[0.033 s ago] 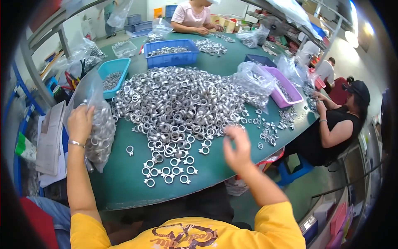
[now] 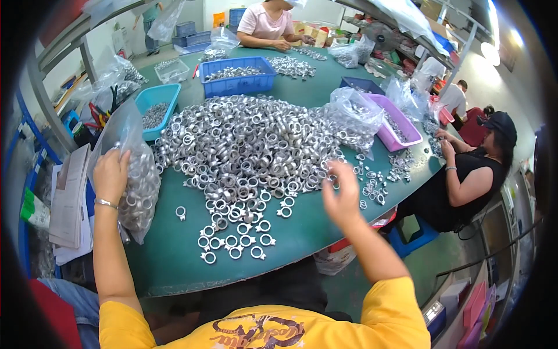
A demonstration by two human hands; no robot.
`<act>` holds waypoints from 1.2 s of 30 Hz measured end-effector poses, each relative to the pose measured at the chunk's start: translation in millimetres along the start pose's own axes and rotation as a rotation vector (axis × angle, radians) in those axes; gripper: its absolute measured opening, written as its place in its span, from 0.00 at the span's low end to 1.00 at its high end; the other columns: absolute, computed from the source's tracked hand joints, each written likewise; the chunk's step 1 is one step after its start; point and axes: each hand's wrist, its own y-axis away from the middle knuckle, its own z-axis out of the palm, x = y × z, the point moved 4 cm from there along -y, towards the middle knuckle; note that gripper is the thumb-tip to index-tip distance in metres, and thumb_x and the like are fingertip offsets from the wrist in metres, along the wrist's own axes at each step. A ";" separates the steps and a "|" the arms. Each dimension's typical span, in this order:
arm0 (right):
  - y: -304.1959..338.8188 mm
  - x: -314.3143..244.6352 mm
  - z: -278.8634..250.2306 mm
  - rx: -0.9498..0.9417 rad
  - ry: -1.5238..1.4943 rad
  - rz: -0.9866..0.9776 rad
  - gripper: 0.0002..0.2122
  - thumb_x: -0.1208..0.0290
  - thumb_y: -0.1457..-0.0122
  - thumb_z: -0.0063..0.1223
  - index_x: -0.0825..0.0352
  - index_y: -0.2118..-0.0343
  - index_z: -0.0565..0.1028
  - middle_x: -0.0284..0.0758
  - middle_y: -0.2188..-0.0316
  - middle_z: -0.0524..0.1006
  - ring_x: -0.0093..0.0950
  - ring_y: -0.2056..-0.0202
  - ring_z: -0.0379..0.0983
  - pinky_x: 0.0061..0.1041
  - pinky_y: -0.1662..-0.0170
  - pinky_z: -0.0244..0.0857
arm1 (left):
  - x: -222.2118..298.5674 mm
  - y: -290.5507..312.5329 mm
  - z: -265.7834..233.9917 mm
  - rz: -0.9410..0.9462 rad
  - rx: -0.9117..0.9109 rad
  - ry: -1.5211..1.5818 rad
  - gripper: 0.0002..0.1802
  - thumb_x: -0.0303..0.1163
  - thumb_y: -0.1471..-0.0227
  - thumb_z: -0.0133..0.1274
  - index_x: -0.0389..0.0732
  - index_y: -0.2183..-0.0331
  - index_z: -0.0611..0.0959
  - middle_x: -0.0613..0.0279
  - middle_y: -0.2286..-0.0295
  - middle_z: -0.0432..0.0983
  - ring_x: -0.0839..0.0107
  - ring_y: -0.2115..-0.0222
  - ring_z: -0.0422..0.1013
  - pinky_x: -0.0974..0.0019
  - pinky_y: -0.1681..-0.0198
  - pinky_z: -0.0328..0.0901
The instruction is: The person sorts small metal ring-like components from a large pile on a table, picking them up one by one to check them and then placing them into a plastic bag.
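Note:
A clear plastic bag (image 2: 139,198), part-filled with silvery metal rings, stands at the table's left side. My left hand (image 2: 110,173) is closed on its upper edge. Across the middle lies a big heap of ring-shaped metal parts (image 2: 250,139), each with small lugs. My right hand (image 2: 343,195) is at the heap's right front edge, thumb and bent fingers apart. Rings show beside its fingertips, and I see none clearly held. Several loose rings (image 2: 234,239) lie flat in front of the heap, with a single ring (image 2: 181,213) off to their left.
Behind the heap stand a blue crate (image 2: 238,87) and a teal tray (image 2: 173,107) of small parts. To the right are a bag of parts (image 2: 351,116) and a purple basket (image 2: 414,139). Co-workers sit at the far side and the right. Papers (image 2: 70,192) lean at the left.
My right hand has shifted a little to the right along the heap's front edge. My left hand keeps its hold on the bag. The view has moved slightly.

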 end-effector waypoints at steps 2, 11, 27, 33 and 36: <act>-38.5 53.4 -36.0 0.018 0.234 0.057 0.21 0.83 0.56 0.50 0.72 0.55 0.68 0.47 0.58 0.70 0.43 0.57 0.67 0.34 0.52 0.62 | 16.3 -7.3 3.8 -0.004 0.042 -0.055 0.14 0.38 0.48 0.50 0.36 0.75 0.78 0.51 0.73 0.75 0.49 0.70 0.70 0.53 0.66 0.64; -92.3 169.3 -36.2 -0.344 1.108 0.102 0.26 0.76 0.53 0.51 0.58 0.47 0.66 0.36 0.54 0.73 0.35 0.49 0.64 0.47 0.44 0.49 | 3.4 -4.4 11.3 -0.070 0.064 -0.035 0.15 0.39 0.48 0.49 0.36 0.74 0.79 0.54 0.71 0.75 0.51 0.69 0.69 0.54 0.65 0.64; -45.8 115.8 -24.3 -0.462 0.811 -0.345 0.17 0.78 0.55 0.49 0.58 0.58 0.74 0.30 0.75 0.71 0.31 0.65 0.67 0.37 0.52 0.54 | 8.5 -3.0 21.1 -0.070 0.120 -0.151 0.13 0.39 0.48 0.50 0.39 0.72 0.80 0.54 0.72 0.76 0.51 0.70 0.70 0.53 0.65 0.64; -88.9 157.4 -53.6 0.123 0.356 0.087 0.17 0.56 0.49 0.56 0.66 0.65 0.77 0.44 0.66 0.76 0.43 0.61 0.71 0.38 0.56 0.62 | 14.4 -5.6 9.2 -0.047 0.138 -0.179 0.14 0.39 0.49 0.51 0.38 0.76 0.79 0.55 0.74 0.75 0.52 0.71 0.70 0.53 0.67 0.64; -105.9 185.1 -69.5 0.247 0.611 0.553 0.19 0.58 0.51 0.58 0.72 0.66 0.76 0.49 0.64 0.76 0.46 0.60 0.70 0.39 0.56 0.63 | 15.5 -4.3 10.6 -0.005 0.142 -0.171 0.13 0.39 0.50 0.52 0.38 0.75 0.79 0.55 0.74 0.75 0.52 0.72 0.70 0.54 0.67 0.64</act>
